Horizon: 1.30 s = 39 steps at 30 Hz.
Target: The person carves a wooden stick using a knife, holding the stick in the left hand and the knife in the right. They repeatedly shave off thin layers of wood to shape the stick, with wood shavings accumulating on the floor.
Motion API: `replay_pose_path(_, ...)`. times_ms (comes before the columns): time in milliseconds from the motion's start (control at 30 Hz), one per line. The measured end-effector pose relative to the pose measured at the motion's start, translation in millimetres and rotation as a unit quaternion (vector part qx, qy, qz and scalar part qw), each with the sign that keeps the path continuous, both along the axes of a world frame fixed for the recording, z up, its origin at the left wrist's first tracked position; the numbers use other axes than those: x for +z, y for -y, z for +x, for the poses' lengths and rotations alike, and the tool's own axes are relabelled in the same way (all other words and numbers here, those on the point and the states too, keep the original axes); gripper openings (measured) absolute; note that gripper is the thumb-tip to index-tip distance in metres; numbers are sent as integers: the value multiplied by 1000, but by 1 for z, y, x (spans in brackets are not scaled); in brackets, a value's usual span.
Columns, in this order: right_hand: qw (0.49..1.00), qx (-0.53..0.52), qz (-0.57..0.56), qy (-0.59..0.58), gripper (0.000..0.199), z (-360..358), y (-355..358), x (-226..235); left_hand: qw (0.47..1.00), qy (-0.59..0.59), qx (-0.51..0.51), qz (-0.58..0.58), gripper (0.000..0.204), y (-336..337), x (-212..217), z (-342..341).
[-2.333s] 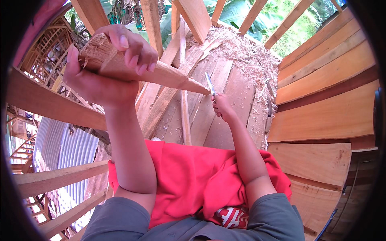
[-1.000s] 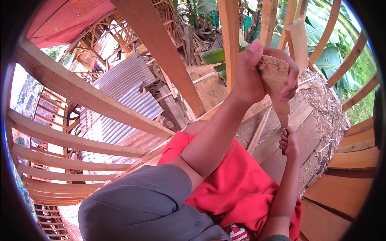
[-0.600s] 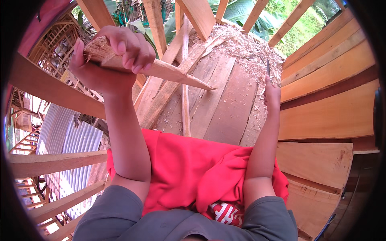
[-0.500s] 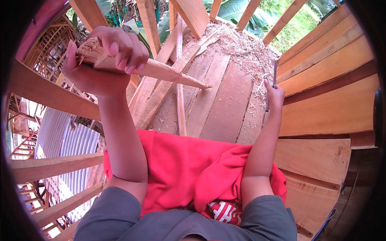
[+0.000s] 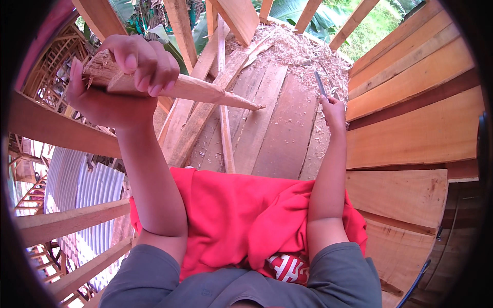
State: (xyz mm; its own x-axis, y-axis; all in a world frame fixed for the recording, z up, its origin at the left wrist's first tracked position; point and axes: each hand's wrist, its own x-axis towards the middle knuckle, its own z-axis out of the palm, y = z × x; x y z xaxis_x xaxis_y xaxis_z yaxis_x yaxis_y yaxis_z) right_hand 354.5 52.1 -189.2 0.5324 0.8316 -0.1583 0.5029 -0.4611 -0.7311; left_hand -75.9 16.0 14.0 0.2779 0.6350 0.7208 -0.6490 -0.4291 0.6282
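My left hand (image 5: 146, 62) is raised at the upper left, its fingers wrapped round the thick, splintered end of a wooden stake (image 5: 197, 90). The stake slants away to the right and narrows to a pointed, rough-cut tip near the middle of the view. Further right, my right hand (image 5: 335, 115) grips a knife (image 5: 320, 83) by its handle, which the fingers mostly hide. Its dark narrow blade points up and away, over the shavings and apart from the stake. Across my lap lies a red cloth (image 5: 221, 220).
Wood shavings (image 5: 298, 49) are heaped at the far end of the plank floor (image 5: 282, 128). Loose timber pieces (image 5: 205, 115) lean beyond the stake. A board wall (image 5: 411, 133) stands on the right; wooden rails (image 5: 77, 220) and corrugated metal sheets (image 5: 97, 190) are on the left.
My right hand has swung the knife leftward, its blade now showing more clearly over the shavings. The left hand keeps its hold on the stake. The whole view has shifted slightly.
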Motion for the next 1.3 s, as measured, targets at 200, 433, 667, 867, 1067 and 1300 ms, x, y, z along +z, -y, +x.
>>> replay_pose_path(200,996,33,-76,29,35,-24,-1,12,1000,1,3,-4,46,0,-1,-1)
replay_pose_path(433,967,149,-149,-140,35,-115,-3,-42,996,10,-79,47,58,-10,-5,-7)
replay_pose_path(667,941,160,-133,-267,38,-152,1,-64,996,19,-81,37,59,-11,-4,-7)
replay_pose_path(867,934,151,-133,-296,40,-162,6,-57,995,11,-85,44,59,-12,-5,-8)
replay_pose_path(1067,951,153,-113,-246,42,-165,8,-63,996,14,-79,47,59,-13,-5,-8)
replay_pose_path(1300,924,138,-154,-322,46,-159,2,-65,996,19,-79,46,59,-10,-4,-5)
